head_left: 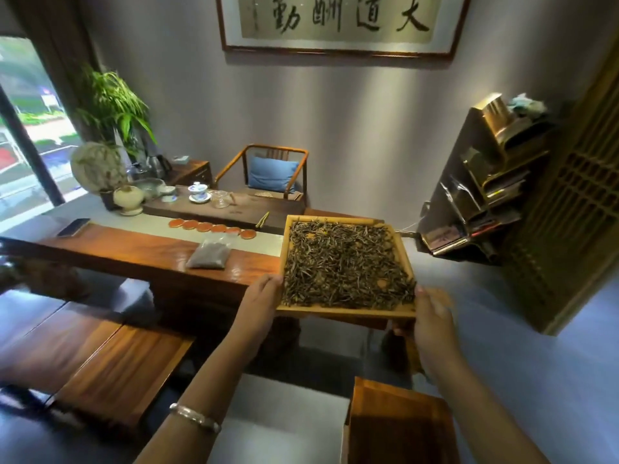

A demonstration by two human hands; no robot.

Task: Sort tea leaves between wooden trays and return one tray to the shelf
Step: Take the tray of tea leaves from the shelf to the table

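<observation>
Grey-walled tea room: framed calligraphy (341, 21) high on the wall, wooden armchair (264, 172) with blue cushion (271, 174), bright window (30, 128) at left.

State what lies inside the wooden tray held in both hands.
The wooden tray holds a spread layer of dry tea leaves, dark with pale strands. The leaves cover nearly all its floor; small bare patches show through.

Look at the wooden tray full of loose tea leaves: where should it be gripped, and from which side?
Grip the wooden tray on its two opposite side rims near the front corners, one hand from each side, as the left hand and right hand do here. It is wide, shallow and open-topped, so the tea leaves probably spill unless it stays level.
</observation>
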